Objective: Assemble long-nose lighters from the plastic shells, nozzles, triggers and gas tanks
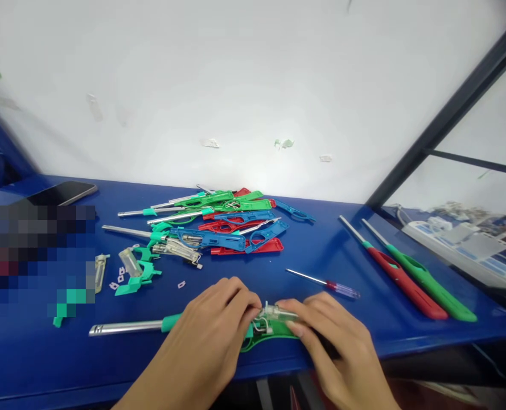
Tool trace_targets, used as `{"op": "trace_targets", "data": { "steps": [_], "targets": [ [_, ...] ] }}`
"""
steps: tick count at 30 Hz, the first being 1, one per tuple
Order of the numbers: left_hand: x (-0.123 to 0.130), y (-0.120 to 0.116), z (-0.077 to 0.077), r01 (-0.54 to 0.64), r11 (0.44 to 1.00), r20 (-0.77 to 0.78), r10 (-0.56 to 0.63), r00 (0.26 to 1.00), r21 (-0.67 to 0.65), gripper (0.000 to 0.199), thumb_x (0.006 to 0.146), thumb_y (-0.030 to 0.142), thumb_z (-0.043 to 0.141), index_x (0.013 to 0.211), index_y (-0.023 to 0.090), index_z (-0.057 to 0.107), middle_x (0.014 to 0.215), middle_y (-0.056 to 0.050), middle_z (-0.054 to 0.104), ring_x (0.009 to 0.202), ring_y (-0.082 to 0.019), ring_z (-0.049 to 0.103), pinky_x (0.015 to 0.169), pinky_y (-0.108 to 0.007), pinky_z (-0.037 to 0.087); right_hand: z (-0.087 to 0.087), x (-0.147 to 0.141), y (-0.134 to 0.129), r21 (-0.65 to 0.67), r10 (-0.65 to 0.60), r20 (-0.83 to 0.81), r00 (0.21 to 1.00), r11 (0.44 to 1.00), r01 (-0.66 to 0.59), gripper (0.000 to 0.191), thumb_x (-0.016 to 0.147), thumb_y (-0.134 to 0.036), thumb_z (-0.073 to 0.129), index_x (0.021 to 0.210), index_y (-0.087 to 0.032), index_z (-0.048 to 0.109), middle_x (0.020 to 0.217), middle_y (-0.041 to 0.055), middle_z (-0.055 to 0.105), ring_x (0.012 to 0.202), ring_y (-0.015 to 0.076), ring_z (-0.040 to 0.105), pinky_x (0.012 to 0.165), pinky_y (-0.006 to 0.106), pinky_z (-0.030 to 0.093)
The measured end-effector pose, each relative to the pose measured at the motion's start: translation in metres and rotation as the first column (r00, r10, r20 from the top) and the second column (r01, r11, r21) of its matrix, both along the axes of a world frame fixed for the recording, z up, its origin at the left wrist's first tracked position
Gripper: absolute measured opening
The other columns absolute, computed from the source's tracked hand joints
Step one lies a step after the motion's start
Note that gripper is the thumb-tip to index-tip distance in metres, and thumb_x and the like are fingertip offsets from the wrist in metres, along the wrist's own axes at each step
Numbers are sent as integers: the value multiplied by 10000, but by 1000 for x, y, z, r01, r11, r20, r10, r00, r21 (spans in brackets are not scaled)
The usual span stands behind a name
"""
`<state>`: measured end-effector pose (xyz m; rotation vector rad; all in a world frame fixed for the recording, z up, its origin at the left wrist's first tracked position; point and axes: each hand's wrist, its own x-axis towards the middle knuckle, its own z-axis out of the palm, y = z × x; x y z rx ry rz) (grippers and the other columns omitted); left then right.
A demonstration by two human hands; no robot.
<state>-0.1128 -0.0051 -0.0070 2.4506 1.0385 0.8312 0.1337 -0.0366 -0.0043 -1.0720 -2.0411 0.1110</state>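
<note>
A green gas lighter (274, 336) lies near the table's front edge, its casing opened and its metal barrel (128, 327) pointing left. My left hand (218, 319) is closed over its middle, fingertips pressed together by the white wire; exactly what they pinch is partly hidden. Between thumb and fingers of my right hand (338, 336) is a clear fuel tank (282, 313), held over the green casing with its valve end toward my left fingertips. A screwdriver (340, 288) with a clear purplish-red handle lies just beyond my right hand.
Behind my hands is a pile of green, red and blue lighter casings (227, 239). Loose tanks (131, 263) and teal parts (139, 279) lie left. A red lighter (406, 282) and a green one (436, 279) lie right. A phone (65, 193) rests back left.
</note>
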Motion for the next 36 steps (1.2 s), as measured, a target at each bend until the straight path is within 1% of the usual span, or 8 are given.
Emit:
{"op": "trace_targets", "data": {
  "steps": [5, 11, 17, 22, 24, 28, 33, 36],
  "targets": [
    [4, 0, 3, -98, 995, 81, 99, 992, -21, 239, 1146, 164, 468, 1078, 263, 675, 1040, -5, 676, 908, -208, 690, 812, -350, 550, -1, -1, 1, -8, -17, -27, 999, 1000, 17, 218, 1120, -197, 607, 1254, -292, 750, 1054, -39, 852, 875, 138, 770, 819, 214, 619],
    [4, -2, 5, -94, 995, 58, 96, 994, -35, 268, 1153, 172, 428, 1048, 252, 661, 1038, -9, 675, 889, -196, 698, 797, -335, 565, -2, 0, 2, 1, -2, -4, 1000, 1000, 2, 227, 1131, -211, 606, 1288, -286, 751, 1052, -17, 849, 865, 154, 762, 801, 237, 622],
    [0, -3, 1, -39, 996, -23, 40, 999, 75, 327, 1134, 120, 376, 1108, 253, 674, 1087, -33, 698, 965, -219, 682, 859, -348, 593, 0, 0, 2, 1, 18, 21, 1000, 1000, -18, 270, 1116, -182, 616, 1313, -278, 774, 1003, -6, 845, 820, 174, 746, 763, 267, 631],
    [1, -5, 4, -59, 997, -8, 58, 998, -44, 297, 1153, 127, 378, 1085, 252, 639, 1086, -29, 660, 941, -227, 664, 840, -381, 575, -1, 1, 4, 24, 26, 28, 999, 999, -26, 264, 1113, -172, 620, 1310, -264, 768, 1001, 0, 850, 793, 173, 741, 725, 268, 626],
    [2, -5, 6, -55, 997, -6, 54, 999, -54, 292, 1149, 117, 381, 1092, 250, 634, 1086, -30, 654, 945, -234, 661, 850, -396, 573, -3, 1, 3, 24, 17, 31, 999, 1000, -17, 255, 1118, -185, 618, 1309, -270, 764, 999, -6, 851, 793, 171, 747, 724, 264, 626],
    [3, -6, 11, -51, 998, -15, 51, 999, -20, 284, 1136, 96, 396, 1069, 232, 637, 1065, -36, 660, 926, -241, 657, 829, -400, 579, -6, 2, 3, 51, 20, 33, 999, 998, -22, 270, 1115, -182, 614, 1327, -279, 749, 995, -10, 852, 787, 170, 761, 712, 257, 626],
    [2, -7, 13, -10, 997, -119, 19, 993, 76, 313, 1055, -5, 438, 1071, 215, 661, 1062, -31, 699, 936, -254, 658, 837, -416, 593, -6, 2, 2, 66, 17, 39, 999, 998, -20, 249, 1125, -200, 609, 1314, -285, 748, 975, -13, 849, 763, 164, 760, 691, 248, 620],
    [1, -7, 12, -7, 994, -143, 23, 989, 109, 318, 1035, -21, 433, 1056, 205, 656, 1044, -40, 694, 911, -258, 651, 810, -419, 596, -5, 2, 2, 68, 14, 49, 999, 998, -18, 236, 1140, -220, 597, 1313, -278, 746, 966, -10, 844, 763, 163, 759, 686, 246, 620]
  ]
}}
